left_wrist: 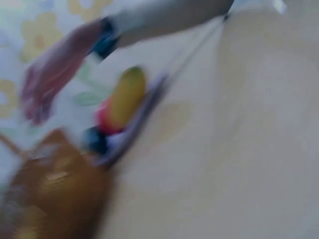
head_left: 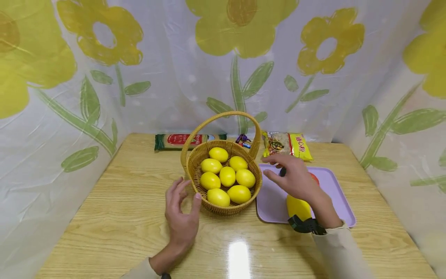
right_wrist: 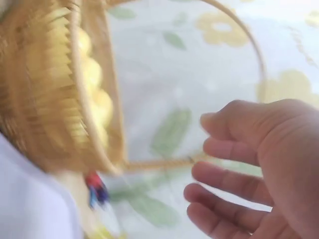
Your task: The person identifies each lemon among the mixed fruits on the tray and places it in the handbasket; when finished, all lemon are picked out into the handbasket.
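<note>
A wicker basket with a tall arched handle holds several yellow lemons. Beside its left front rim is my left hand, thumb and fingers loosely spread; whether the fingertips touch the wicker I cannot tell. My right hand hovers over the lilac tray, to the right of the basket, its fingers apart and holding nothing. In the right wrist view that hand points toward the basket handle. Under it on the tray lie a mango-like yellow fruit, a red round item and a dark item, partly hidden.
Along the back of the wooden table lie a green-and-red long packet, small purple-wrapped sweets and a yellow bag of dry food. A flower-printed curtain encloses the back and sides. The left wrist view is badly blurred.
</note>
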The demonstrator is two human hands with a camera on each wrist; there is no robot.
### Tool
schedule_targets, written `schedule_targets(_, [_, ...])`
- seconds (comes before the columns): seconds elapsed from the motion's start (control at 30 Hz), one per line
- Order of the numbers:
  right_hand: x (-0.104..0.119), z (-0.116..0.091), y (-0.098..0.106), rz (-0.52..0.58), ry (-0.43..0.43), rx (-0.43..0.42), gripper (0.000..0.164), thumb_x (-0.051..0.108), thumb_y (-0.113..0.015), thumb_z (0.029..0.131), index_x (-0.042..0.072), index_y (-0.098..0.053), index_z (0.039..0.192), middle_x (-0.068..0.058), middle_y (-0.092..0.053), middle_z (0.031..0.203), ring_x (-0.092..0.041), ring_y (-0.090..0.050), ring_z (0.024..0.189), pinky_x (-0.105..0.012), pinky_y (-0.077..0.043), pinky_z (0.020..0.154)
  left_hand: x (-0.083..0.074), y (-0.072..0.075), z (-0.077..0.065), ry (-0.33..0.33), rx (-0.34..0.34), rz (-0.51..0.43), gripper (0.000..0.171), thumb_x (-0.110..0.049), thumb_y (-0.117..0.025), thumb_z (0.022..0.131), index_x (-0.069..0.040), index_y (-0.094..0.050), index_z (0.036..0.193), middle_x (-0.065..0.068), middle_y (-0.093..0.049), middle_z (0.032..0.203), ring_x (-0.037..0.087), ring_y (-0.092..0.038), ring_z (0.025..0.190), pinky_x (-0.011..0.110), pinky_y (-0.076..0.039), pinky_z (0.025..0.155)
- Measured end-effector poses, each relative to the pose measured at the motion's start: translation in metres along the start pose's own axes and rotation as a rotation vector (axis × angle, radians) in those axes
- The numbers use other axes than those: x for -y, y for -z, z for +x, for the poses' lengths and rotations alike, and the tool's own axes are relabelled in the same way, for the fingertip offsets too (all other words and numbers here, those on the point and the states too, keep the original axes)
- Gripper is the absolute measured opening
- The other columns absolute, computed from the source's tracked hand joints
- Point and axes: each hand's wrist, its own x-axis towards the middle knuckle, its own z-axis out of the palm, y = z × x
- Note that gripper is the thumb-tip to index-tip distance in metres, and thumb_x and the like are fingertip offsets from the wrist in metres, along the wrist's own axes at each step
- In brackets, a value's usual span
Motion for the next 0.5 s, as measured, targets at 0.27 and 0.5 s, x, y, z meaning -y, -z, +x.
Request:
schedule_targets(0.27, [-0.001,-0.013,0.082,-0.176,0.043,-0.204,0.042,0.013,-0.087,0.092,0.009,-0.076,0.132,-0.012,-0.077,0.131,-0.035,-0.072,0.118,-0.036,-0.059,0.104,-0.065,0.080,0.135,-0.511,-0.146,0.290,0.048,-0.034,-0.065,0.099,0.004,-0.074,0.128,0.027,-0.075,0.123,0.030,-0.067,0.109,0.023,-0.049,0.100])
schedule_targets(0.5, [0.011,-0.003,0.142,-0.329,0.085,-0.432,0.065,0.043,-0.075,0.099,0.008,-0.063,0.153,-0.021,-0.059,0.157,-0.050,-0.053,0.140,-0.063,-0.052,0.103,-0.146,0.122,0.210,-0.759,-0.133,0.604,0.070,-0.059,-0.051,0.104,0.000,-0.073,0.133,0.029,-0.071,0.133,0.061,-0.056,0.121,0.063,-0.047,0.109])
